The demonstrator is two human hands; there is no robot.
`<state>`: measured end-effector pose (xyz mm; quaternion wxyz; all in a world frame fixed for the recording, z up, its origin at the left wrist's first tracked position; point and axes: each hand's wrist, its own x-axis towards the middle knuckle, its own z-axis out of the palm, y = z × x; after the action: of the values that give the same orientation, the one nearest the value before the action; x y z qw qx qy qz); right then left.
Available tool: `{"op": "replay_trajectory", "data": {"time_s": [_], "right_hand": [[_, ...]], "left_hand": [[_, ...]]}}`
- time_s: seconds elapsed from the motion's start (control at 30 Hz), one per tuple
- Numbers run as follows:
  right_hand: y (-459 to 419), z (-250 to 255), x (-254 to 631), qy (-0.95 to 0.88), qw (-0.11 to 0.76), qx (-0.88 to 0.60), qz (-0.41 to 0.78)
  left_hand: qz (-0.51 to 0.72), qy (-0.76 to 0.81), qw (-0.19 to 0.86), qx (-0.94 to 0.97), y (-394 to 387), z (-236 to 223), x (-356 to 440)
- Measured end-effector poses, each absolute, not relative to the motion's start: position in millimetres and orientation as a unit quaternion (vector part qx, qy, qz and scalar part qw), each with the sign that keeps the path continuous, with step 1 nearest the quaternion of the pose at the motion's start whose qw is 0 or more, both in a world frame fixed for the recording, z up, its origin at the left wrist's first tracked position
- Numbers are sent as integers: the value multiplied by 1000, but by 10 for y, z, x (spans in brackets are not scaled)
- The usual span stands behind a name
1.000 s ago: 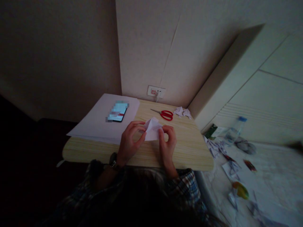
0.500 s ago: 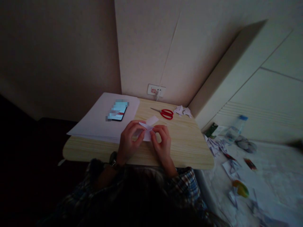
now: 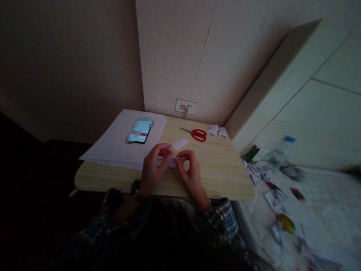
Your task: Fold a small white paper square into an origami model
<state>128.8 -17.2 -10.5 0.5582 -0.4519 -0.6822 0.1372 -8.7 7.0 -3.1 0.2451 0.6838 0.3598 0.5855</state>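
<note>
Between my two hands, over the wooden table [image 3: 222, 173], is a small folded piece of white paper [image 3: 172, 162]. My left hand [image 3: 155, 162] pinches its left side between thumb and fingers, partly hiding it. On the other side, my right hand [image 3: 190, 167] has thumb and forefinger closed on the paper's right part. Just beyond the fingers a small white paper strip [image 3: 180, 143] lies on the tabletop. Red-handled scissors [image 3: 199, 135] rest past it, blades pointing left.
Large white sheets [image 3: 113, 139] cover the table's left part, with a lit phone [image 3: 141, 131] on top. Folded paper pieces [image 3: 217, 131] sit at the back right corner. A bed [image 3: 324, 199] at right holds a plastic bottle [image 3: 280, 152] and paper scraps. A wall socket [image 3: 186, 106] is behind.
The folded paper has turned and dropped lower between my fingers, and its white flat part is hidden more. My right hand has shifted slightly left. The paper strip beyond shows more fully.
</note>
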Motion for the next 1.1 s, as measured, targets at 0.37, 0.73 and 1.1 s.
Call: {"op": "replay_trajectory", "data": {"time_s": [0.37, 0.73, 1.1], "right_hand": [[-195, -53, 1296, -625, 597, -474, 169], [-195, -54, 1349, -506, 671, -498, 216], [-189, -46, 1374, -460, 685, -509, 245]], "left_hand": [[617, 239, 349, 664, 114, -100, -117], [540, 236, 380, 713, 138, -165, -124], [535, 274, 251, 759, 96, -241, -98]]}}
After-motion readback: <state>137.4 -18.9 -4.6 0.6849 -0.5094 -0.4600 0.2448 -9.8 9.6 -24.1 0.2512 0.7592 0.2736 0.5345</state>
